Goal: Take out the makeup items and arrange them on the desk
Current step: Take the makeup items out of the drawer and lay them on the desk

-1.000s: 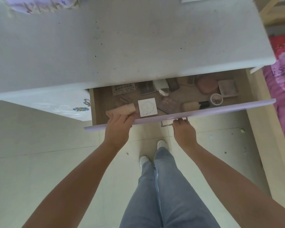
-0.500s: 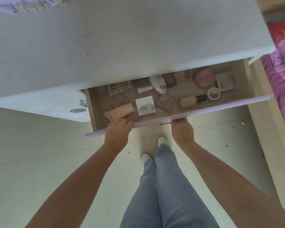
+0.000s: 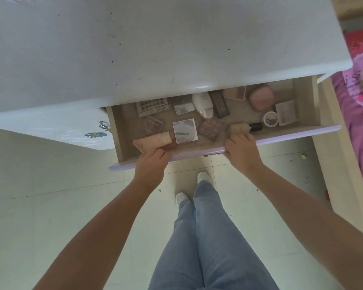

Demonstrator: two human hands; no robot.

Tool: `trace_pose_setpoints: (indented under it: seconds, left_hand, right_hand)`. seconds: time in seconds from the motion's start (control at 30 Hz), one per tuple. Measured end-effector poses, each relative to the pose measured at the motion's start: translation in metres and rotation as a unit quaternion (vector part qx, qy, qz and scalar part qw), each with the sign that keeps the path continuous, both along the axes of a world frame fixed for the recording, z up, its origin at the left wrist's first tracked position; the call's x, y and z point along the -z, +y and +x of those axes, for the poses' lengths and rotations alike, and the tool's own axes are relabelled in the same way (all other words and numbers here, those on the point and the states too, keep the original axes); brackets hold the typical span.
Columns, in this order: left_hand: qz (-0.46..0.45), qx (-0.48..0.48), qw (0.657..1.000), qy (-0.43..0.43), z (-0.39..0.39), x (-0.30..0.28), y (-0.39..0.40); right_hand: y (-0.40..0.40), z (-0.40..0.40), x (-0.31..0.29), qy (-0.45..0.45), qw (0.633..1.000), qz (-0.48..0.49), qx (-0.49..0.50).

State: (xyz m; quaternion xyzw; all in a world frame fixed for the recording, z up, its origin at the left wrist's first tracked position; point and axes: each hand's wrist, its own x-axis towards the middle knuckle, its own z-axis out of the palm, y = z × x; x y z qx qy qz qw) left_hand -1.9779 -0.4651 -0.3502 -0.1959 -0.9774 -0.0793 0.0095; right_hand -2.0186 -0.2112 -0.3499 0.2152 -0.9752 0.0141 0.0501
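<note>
Left grip point(image 3: 150, 164): fingers curled round a beige ribbed tube point(image 3: 153, 141) at the drawer's point(image 3: 302, 133) near-left corner. Right grip point(image 3: 242, 152): half a second ago under the lilac front at the handle, now over the rim, fingers closing on a beige foundation bottle point(image 3: 239, 129) with black cap; whether it truly holds, cannot tell. Judgement: opening done, removal beginning. Contents remaining: glossy square compact point(image 3: 184, 130), matte eyeshadow palettes, pink rounded case point(image 3: 261, 99), white pot point(image 3: 269, 119). Bench point(image 3: 155, 49): pale speckled top, carrying no makeup.
</note>
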Motion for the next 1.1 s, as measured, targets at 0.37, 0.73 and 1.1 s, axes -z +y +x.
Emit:
trace_pose_setpoints:
  seconds: [0.37,0.73,1.1]
  left_hand:
    - [-0.005,-0.010,0.997,-0.070,0.011,0.004,0.006]
    - [0.032,-0.052,0.998,-0.027,0.017,0.006,-0.015]
    - [0.023,-0.271,0.960,-0.061,0.025,0.010,-0.075]
  right_hand:
    - [0.007,0.007,0.004,-0.100,0.994,0.023,-0.048]
    - [-0.035,-0.020,-0.026,-0.378,0.922,0.080,-0.032]
    - [-0.188,-0.035,0.016,-0.287,0.939,0.132,-0.135]
